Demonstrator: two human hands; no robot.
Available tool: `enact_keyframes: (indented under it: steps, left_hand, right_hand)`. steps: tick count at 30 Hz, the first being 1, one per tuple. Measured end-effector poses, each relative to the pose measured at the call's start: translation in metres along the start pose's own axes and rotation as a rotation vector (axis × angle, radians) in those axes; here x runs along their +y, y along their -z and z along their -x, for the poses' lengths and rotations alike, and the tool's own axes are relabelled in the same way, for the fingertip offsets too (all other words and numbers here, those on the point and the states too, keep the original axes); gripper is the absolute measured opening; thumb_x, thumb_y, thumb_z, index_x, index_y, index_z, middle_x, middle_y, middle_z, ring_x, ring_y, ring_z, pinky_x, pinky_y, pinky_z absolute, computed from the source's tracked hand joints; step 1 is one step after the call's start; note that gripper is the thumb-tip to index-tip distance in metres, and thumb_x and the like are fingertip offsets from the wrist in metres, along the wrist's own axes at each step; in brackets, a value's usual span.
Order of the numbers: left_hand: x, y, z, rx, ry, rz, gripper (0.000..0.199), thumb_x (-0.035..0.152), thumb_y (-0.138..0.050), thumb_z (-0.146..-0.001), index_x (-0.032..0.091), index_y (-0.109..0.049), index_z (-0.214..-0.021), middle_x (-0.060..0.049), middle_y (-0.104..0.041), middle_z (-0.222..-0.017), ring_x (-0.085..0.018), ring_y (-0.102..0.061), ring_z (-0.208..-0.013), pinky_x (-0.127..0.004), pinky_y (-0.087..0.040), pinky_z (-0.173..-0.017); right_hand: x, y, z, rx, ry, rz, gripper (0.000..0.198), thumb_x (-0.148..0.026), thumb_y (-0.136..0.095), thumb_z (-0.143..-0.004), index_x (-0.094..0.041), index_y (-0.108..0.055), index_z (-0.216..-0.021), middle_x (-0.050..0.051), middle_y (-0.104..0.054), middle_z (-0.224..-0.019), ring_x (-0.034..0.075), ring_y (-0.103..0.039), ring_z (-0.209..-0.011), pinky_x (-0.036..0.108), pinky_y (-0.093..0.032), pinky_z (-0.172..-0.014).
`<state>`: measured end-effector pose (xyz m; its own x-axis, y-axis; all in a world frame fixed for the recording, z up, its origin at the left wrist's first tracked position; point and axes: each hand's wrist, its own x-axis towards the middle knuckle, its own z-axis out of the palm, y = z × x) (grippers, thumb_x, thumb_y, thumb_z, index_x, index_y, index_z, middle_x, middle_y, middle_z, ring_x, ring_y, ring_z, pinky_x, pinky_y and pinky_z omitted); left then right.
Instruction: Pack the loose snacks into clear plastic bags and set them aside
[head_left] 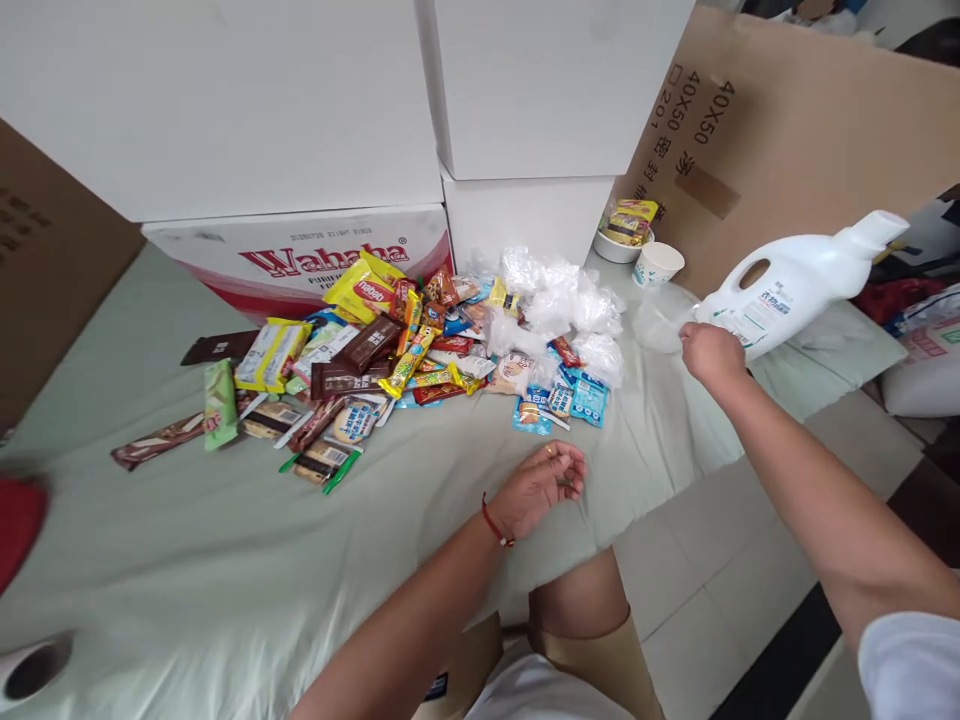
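Plainly, the right hand curls by the white bottle.

White bottle over a pale green sheet
Yellow, brown, blue and red wrappers; red-and-white box; red bracelet.

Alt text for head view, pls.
A person's right hand is at the base of a tilted white bottle, grip unclear; the left hand is loosely curled in front of a pile of wrapped snacks. Crumpled clear plastic lies beside them on a pale green cloth, with white boxes behind.
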<state>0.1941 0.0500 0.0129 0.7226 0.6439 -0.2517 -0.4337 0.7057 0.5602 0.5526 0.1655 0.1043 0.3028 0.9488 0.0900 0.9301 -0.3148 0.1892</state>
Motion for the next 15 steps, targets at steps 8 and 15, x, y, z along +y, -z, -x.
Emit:
enact_keyframes:
  steps: [8,15]
  left_hand:
    - [0.001,-0.001,0.001,0.053,-0.015,0.057,0.038,0.043,-0.087,-0.080,0.016,-0.070,-0.100,-0.006,-0.068,-0.094,-0.014,-0.062,-0.077,-0.031,-0.048,-0.072]
    - [0.000,0.000,-0.002,0.068,-0.013,0.102,0.036,0.043,-0.086,-0.081,0.017,-0.070,-0.100,-0.006,-0.068,-0.094,-0.014,-0.062,-0.076,-0.031,-0.048,-0.072]
  right_hand:
    - [-0.010,-0.032,-0.090,-0.029,-0.054,0.076,0.038,-0.008,-0.051,-0.094,-0.011,-0.073,-0.125,0.019,-0.074,-0.114,0.028,-0.067,-0.099,0.033,-0.042,-0.078]
    - [-0.017,-0.046,-0.132,-0.002,-0.041,0.064,0.037,-0.005,-0.047,-0.096,-0.005,-0.070,-0.125,0.022,-0.070,-0.115,0.027,-0.065,-0.101,0.034,-0.042,-0.082]
